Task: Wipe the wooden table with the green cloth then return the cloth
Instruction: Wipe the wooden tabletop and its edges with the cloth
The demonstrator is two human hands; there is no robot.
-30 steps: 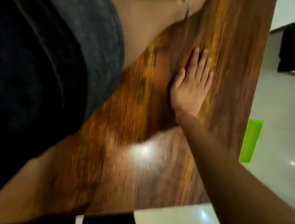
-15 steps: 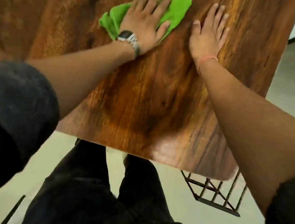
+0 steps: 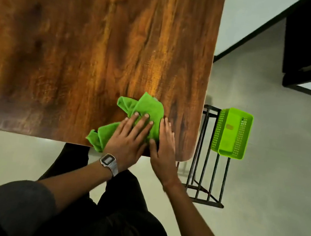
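- The green cloth (image 3: 147,111) lies bunched on the wooden desk (image 3: 81,51), at the desk's near edge close to its right-hand corner, with one tail drooping over that edge
- The left hand (image 3: 129,138), with a watch (image 3: 108,160) on its wrist, lies spread and flat on top of the cloth, pressing it down rather than gripping it
- The right hand (image 3: 164,144) lies flat just beside the cloth, fingers straight and together, its thumb side touching the fabric; it holds nothing
- The cloth looks soft, light and limp, so it should crumple and slide easily under a palm; a pinch at the thick middle of the bunch would gather it better than a loose corner
- A green basket (image 3: 231,133) sits on a dark metal stand (image 3: 204,162) just past the desk's right edge, probably where the cloth belongs
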